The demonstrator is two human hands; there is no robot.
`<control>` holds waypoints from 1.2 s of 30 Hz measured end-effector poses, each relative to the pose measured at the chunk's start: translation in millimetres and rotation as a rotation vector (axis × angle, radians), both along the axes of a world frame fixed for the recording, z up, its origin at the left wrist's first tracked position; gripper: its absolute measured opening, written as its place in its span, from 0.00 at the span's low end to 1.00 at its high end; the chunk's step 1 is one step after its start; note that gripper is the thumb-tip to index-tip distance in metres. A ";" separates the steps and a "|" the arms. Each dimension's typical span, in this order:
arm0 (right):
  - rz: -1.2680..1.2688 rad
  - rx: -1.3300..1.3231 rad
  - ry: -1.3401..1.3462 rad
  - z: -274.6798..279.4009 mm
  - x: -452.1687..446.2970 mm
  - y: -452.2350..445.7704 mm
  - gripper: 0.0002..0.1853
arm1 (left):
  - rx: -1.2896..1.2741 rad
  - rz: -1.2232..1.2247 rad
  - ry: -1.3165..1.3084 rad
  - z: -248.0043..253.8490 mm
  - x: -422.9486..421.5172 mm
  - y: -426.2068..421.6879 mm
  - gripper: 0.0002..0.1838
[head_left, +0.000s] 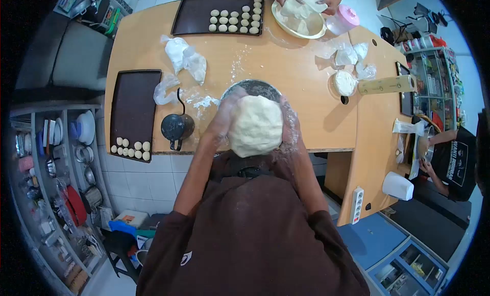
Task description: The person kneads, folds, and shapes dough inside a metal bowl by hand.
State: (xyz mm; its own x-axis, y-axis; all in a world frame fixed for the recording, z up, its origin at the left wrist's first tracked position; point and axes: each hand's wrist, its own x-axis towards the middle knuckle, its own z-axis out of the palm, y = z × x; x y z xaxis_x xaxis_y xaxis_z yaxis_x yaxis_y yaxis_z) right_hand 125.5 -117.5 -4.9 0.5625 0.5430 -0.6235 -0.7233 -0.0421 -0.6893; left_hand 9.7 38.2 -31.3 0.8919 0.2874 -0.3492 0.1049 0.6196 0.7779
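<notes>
A large pale ball of dough point(256, 126) is held up between my two floury hands, in front of a metal bowl point(255, 84) at the table's near edge. My left hand point(227, 115) wraps the dough's left side. My right hand point(290, 123) presses its right side. Beside the bowl, to the left, stands a black tool with a curved handle point(177, 125). Loose flour point(205, 101) lies between the tool and the bowl.
Dark trays point(133, 99) point(196, 15) hold dough balls. Across the table, a co-worker's hands point(331, 5) work at a cream bowl point(319, 29). Plastic bags, a flour tub point(345, 83) and a yellow roll point(387, 85) lie around. Another person point(457, 160) works at the far right.
</notes>
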 end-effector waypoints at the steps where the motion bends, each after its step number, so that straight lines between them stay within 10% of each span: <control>1: -0.050 0.150 0.130 6.2 -8.7 0.4 0.31 | -0.151 0.027 -0.054 13.5 1.3 0.0 0.37; 7: -0.202 0.555 0.396 30.2 -14.9 2.1 0.40 | -0.261 0.191 0.068 27.0 -10.6 -24.7 0.35; 10: -0.210 0.177 -0.055 -8.5 -3.7 -1.4 0.38 | -0.265 0.500 0.063 23.1 0.9 -47.3 0.25; 14: 0.423 -0.657 -0.833 22.4 -7.9 -7.4 0.34 | -0.058 0.522 0.304 34.4 2.3 -36.9 0.17; 17: 0.343 -0.193 -0.753 -9.4 13.1 -24.7 0.38 | -0.050 0.338 0.210 49.9 -8.7 -16.9 0.18; 18: 0.263 0.068 -0.134 -7.8 20.1 -28.2 0.40 | 0.022 0.237 0.177 50.4 -11.1 -12.6 0.17; 21: 0.370 0.237 0.153 -5.2 16.6 -14.4 0.39 | 0.225 0.009 0.139 48.6 -9.9 -12.4 0.14; 25: 0.329 -0.241 -0.515 7.8 4.1 5.3 0.34 | 0.253 0.045 0.166 52.7 6.4 -23.4 0.13; 29: -0.003 -0.017 -0.139 8.8 -2.1 -4.9 0.29 | 0.393 0.027 0.078 7.3 2.3 -17.0 0.16; 32: -0.215 0.323 0.150 24.2 -11.9 -5.3 0.29 | -0.362 0.101 -0.173 -8.9 -13.0 -8.6 0.16; 36: -0.264 0.405 0.019 45.8 -4.1 4.2 0.29 | -0.248 0.543 0.029 18.8 1.4 -49.5 0.19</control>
